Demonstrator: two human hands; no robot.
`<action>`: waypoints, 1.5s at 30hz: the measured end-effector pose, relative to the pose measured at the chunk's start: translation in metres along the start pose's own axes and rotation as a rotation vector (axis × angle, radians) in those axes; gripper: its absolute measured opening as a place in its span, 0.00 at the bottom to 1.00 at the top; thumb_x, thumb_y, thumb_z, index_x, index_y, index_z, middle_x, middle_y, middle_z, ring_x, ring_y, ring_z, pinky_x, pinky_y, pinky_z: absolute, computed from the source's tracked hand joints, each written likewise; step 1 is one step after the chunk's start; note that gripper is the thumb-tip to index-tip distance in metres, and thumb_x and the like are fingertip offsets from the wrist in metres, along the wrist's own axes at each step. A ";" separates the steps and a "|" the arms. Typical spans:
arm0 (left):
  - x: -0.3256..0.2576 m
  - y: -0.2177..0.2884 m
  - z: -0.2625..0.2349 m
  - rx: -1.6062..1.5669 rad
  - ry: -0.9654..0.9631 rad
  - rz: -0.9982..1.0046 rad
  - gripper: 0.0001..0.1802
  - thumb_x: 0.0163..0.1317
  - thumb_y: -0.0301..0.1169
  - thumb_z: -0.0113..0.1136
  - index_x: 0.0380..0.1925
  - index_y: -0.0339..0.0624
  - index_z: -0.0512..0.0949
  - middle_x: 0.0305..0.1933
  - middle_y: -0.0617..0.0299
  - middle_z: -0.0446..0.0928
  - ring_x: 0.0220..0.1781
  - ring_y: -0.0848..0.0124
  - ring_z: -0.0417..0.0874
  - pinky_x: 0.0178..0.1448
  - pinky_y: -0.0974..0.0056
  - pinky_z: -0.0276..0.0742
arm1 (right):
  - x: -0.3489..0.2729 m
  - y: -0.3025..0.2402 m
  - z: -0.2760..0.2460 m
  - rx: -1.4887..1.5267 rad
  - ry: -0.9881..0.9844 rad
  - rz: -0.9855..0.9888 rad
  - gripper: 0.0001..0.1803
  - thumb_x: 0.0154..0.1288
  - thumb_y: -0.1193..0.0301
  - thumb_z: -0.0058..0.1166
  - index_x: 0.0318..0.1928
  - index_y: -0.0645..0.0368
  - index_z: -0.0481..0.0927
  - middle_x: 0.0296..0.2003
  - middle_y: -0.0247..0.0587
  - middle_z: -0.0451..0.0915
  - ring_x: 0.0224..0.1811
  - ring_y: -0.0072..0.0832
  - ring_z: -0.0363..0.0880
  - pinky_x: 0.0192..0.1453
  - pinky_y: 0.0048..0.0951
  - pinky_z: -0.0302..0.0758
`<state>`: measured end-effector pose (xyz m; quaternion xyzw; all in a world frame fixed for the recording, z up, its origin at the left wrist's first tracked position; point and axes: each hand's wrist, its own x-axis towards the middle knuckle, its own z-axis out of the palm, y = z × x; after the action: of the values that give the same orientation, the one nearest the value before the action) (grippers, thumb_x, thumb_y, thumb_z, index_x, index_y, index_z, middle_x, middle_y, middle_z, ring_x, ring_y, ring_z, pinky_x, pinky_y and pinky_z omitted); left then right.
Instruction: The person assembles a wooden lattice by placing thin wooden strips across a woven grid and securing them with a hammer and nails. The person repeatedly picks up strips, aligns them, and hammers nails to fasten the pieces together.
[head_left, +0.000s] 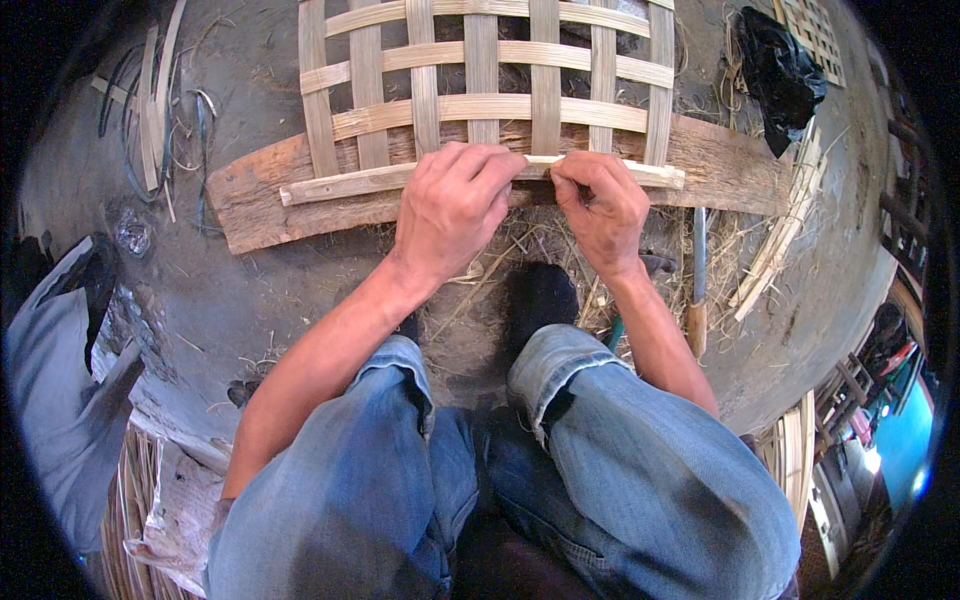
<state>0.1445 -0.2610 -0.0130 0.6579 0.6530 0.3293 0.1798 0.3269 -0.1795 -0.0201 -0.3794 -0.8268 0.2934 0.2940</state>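
A woven lattice of flat bamboo strips lies ahead of me, its near end over a rough wooden plank. Across that near end runs a pale split-bamboo bar, along the ends of the upright strips. My left hand is closed on the bar near its middle, thumb and fingertips pinching. Just to the right, my right hand pinches at the same bar, fingers curled. A small gap separates the two hands. What lies right under the fingertips is hidden.
A knife with a wooden handle lies right of my right forearm amid fibre scraps. Beyond it is a bundle of split strips. A black plastic bag sits at the far right. Loose strips and grey cloth are at left.
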 end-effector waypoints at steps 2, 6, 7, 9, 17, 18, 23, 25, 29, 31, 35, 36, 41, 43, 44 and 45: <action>0.000 0.001 -0.001 0.005 0.000 -0.002 0.17 0.50 0.23 0.67 0.43 0.45 0.81 0.44 0.60 0.82 0.47 0.60 0.82 0.50 0.56 0.77 | -0.001 0.000 0.001 0.000 0.002 0.001 0.11 0.49 0.80 0.68 0.34 0.55 0.83 0.35 0.36 0.84 0.36 0.34 0.83 0.40 0.33 0.79; 0.001 -0.002 0.004 0.007 0.030 0.031 0.18 0.50 0.24 0.68 0.44 0.45 0.81 0.42 0.60 0.82 0.46 0.60 0.82 0.49 0.57 0.77 | -0.001 0.001 0.000 -0.037 0.008 -0.041 0.13 0.47 0.81 0.68 0.34 0.54 0.84 0.36 0.34 0.84 0.36 0.34 0.82 0.39 0.33 0.79; 0.001 -0.002 0.004 0.000 0.026 0.031 0.20 0.50 0.24 0.68 0.46 0.45 0.80 0.42 0.60 0.82 0.45 0.60 0.82 0.49 0.57 0.76 | -0.001 0.001 0.000 -0.040 0.010 -0.050 0.13 0.46 0.81 0.67 0.34 0.54 0.84 0.36 0.34 0.84 0.36 0.34 0.82 0.39 0.33 0.79; 0.005 0.000 0.005 -0.011 0.016 0.031 0.22 0.51 0.25 0.68 0.49 0.45 0.79 0.41 0.61 0.83 0.44 0.61 0.82 0.48 0.57 0.76 | -0.002 0.000 0.000 -0.049 0.011 -0.060 0.14 0.45 0.81 0.67 0.34 0.53 0.84 0.36 0.34 0.84 0.36 0.34 0.82 0.39 0.33 0.79; 0.010 0.001 0.020 -0.092 0.038 0.014 0.30 0.49 0.22 0.70 0.56 0.47 0.75 0.38 0.63 0.83 0.41 0.63 0.83 0.46 0.58 0.75 | -0.003 0.002 -0.001 -0.053 -0.005 -0.069 0.13 0.45 0.81 0.65 0.34 0.53 0.84 0.35 0.37 0.83 0.36 0.35 0.83 0.40 0.35 0.80; 0.010 0.001 0.021 -0.101 0.037 0.006 0.31 0.49 0.22 0.70 0.56 0.47 0.75 0.38 0.63 0.83 0.40 0.63 0.83 0.46 0.58 0.75 | -0.003 0.002 -0.001 -0.048 -0.010 -0.066 0.13 0.45 0.81 0.65 0.34 0.53 0.84 0.35 0.37 0.82 0.36 0.35 0.83 0.39 0.35 0.80; 0.011 -0.001 0.027 -0.123 0.058 0.018 0.32 0.48 0.21 0.69 0.56 0.47 0.75 0.37 0.64 0.83 0.39 0.63 0.83 0.44 0.58 0.75 | -0.002 0.000 -0.001 -0.043 -0.014 -0.054 0.13 0.45 0.81 0.64 0.34 0.53 0.84 0.34 0.37 0.81 0.35 0.35 0.82 0.38 0.34 0.80; 0.012 0.000 0.029 -0.126 0.067 0.019 0.31 0.48 0.21 0.69 0.56 0.47 0.75 0.36 0.64 0.82 0.38 0.63 0.83 0.44 0.59 0.75 | -0.001 -0.001 -0.001 -0.027 -0.014 -0.045 0.13 0.45 0.81 0.64 0.35 0.53 0.84 0.33 0.37 0.81 0.35 0.35 0.82 0.37 0.34 0.80; 0.013 0.002 0.030 -0.130 0.073 0.010 0.32 0.48 0.21 0.69 0.56 0.47 0.74 0.35 0.64 0.82 0.37 0.64 0.83 0.43 0.59 0.74 | 0.000 -0.002 -0.003 -0.024 -0.027 -0.036 0.13 0.46 0.81 0.64 0.35 0.53 0.85 0.33 0.37 0.80 0.34 0.35 0.82 0.36 0.34 0.80; 0.013 0.001 0.030 -0.133 0.073 0.012 0.32 0.48 0.21 0.69 0.57 0.47 0.74 0.35 0.64 0.82 0.37 0.64 0.82 0.43 0.59 0.74 | 0.000 -0.002 -0.002 -0.022 -0.026 -0.028 0.13 0.46 0.80 0.64 0.35 0.53 0.85 0.33 0.37 0.80 0.34 0.34 0.82 0.36 0.34 0.80; 0.012 -0.001 0.033 -0.137 0.084 0.021 0.32 0.48 0.21 0.69 0.57 0.47 0.74 0.35 0.64 0.82 0.37 0.64 0.82 0.43 0.58 0.75 | 0.000 -0.003 -0.002 -0.031 -0.035 -0.023 0.13 0.46 0.80 0.64 0.35 0.53 0.85 0.33 0.37 0.80 0.34 0.34 0.82 0.35 0.33 0.80; 0.013 0.000 0.033 -0.136 0.088 0.026 0.32 0.48 0.21 0.69 0.57 0.47 0.74 0.35 0.64 0.82 0.37 0.64 0.82 0.43 0.58 0.75 | 0.000 -0.002 -0.003 -0.029 -0.036 -0.021 0.13 0.46 0.80 0.64 0.35 0.53 0.85 0.33 0.37 0.80 0.34 0.34 0.82 0.36 0.33 0.80; 0.016 0.000 0.035 -0.134 0.078 0.036 0.31 0.50 0.21 0.69 0.57 0.47 0.73 0.34 0.64 0.81 0.37 0.64 0.82 0.42 0.58 0.75 | -0.002 -0.006 -0.012 -0.040 -0.042 -0.024 0.13 0.50 0.79 0.65 0.38 0.53 0.85 0.36 0.39 0.79 0.34 0.33 0.80 0.37 0.30 0.78; 0.015 0.000 0.033 -0.122 0.063 0.043 0.30 0.51 0.22 0.69 0.57 0.47 0.73 0.33 0.63 0.81 0.36 0.64 0.82 0.42 0.58 0.76 | -0.025 -0.015 -0.028 0.010 0.010 0.176 0.12 0.54 0.79 0.64 0.41 0.56 0.84 0.37 0.40 0.78 0.35 0.31 0.79 0.38 0.30 0.77; 0.012 -0.004 0.034 -0.121 0.059 0.038 0.30 0.52 0.22 0.69 0.57 0.47 0.73 0.33 0.63 0.81 0.35 0.64 0.82 0.41 0.59 0.76 | -0.045 -0.018 -0.035 0.031 0.023 0.283 0.12 0.56 0.78 0.64 0.42 0.57 0.83 0.38 0.41 0.78 0.35 0.30 0.78 0.38 0.30 0.77; 0.014 -0.003 0.033 -0.119 0.063 0.053 0.29 0.53 0.22 0.69 0.56 0.47 0.74 0.32 0.63 0.81 0.35 0.64 0.82 0.41 0.59 0.76 | -0.074 -0.014 -0.046 -0.010 0.102 0.389 0.13 0.58 0.78 0.63 0.44 0.59 0.81 0.39 0.42 0.77 0.35 0.29 0.76 0.39 0.30 0.76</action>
<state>0.1633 -0.2407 -0.0356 0.6526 0.6197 0.3926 0.1893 0.3936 -0.2341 0.0003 -0.5477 -0.7233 0.3210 0.2716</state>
